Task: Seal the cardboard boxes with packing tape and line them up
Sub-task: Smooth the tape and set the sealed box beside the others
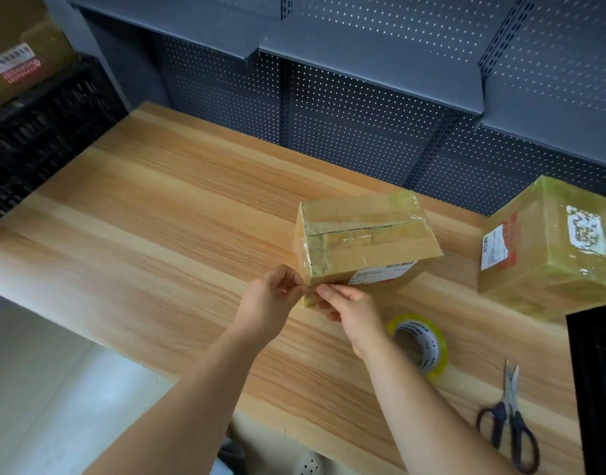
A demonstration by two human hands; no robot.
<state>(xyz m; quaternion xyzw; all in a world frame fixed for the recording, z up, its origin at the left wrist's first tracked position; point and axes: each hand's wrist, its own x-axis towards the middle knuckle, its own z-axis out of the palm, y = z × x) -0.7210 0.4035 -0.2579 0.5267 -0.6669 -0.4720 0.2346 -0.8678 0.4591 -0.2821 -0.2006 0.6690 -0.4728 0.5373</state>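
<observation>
A small cardboard box (366, 234) sits on the wooden table (157, 217), its top flaps meeting in a seam under old clear tape, a shipping label on its near side. My left hand (272, 298) and my right hand (349, 308) meet at the box's near left corner, fingertips pinching what looks like a strip of clear tape against it. A roll of clear packing tape (419, 342) lies flat just right of my right wrist. A larger taped box (551, 248) with labels stands at the far right.
Scissors (509, 419) with dark handles lie near the table's front right edge. A black crate (596, 389) fills the right edge, another black crate (38, 132) with a cardboard box (17, 53) on it stands at the left. Grey pegboard shelving (363, 114) backs the table.
</observation>
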